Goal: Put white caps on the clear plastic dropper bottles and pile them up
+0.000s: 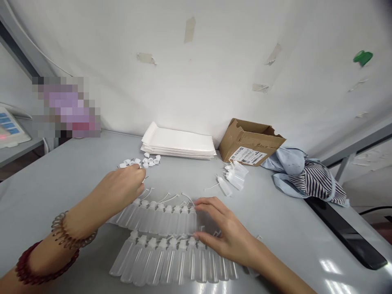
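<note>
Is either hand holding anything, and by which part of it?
Left hand: cannot be told; it is curled near the white caps, its grip hidden. Right hand: no clear hold; it is open at the right end of the farther bottle row.

I face a white wall (214,69), patched with peeling strips of beige tape (190,30), with a small green object (363,57) high up to my right. My smooth grey tabletop (45,183) runs back towards it, and bright white reflections (329,266) of light gleam near its right-hand corner. A grey metal bar (373,136) slants up at my right, and a second grey table (34,142) stands off to my left.
</note>
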The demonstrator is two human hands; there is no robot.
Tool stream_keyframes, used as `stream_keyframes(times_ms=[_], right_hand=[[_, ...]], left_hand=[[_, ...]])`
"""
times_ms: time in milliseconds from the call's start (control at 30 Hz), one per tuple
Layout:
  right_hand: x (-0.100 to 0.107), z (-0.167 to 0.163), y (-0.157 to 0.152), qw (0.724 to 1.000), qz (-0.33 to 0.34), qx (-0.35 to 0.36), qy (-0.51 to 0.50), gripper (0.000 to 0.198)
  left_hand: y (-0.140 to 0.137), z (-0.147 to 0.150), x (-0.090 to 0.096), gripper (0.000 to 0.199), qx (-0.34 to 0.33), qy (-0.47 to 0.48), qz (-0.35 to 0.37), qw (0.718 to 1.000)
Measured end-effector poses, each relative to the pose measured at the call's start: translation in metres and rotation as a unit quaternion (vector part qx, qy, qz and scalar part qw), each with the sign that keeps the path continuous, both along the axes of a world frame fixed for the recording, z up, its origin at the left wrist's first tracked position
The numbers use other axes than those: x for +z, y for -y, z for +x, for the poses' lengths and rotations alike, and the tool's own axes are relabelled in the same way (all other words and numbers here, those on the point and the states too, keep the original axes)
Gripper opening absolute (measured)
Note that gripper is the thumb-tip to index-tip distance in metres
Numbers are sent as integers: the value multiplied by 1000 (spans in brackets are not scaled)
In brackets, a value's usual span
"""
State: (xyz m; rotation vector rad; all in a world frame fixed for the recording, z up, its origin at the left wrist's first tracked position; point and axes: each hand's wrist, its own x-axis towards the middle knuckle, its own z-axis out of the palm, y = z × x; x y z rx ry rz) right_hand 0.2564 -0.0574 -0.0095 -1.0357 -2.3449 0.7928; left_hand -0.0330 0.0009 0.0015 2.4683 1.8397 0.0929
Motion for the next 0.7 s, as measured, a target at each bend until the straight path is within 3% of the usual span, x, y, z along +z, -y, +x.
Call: stream_keyframes(times_ms=[133,700], right_hand=[[-2,-2,2,1000,3,3,18,47],[-5,-5,2,999,5,5,47,40]], left_hand=[[3,13,11,22,15,-78,-13,997],[10,28,10,23,-36,-38,31,998]])
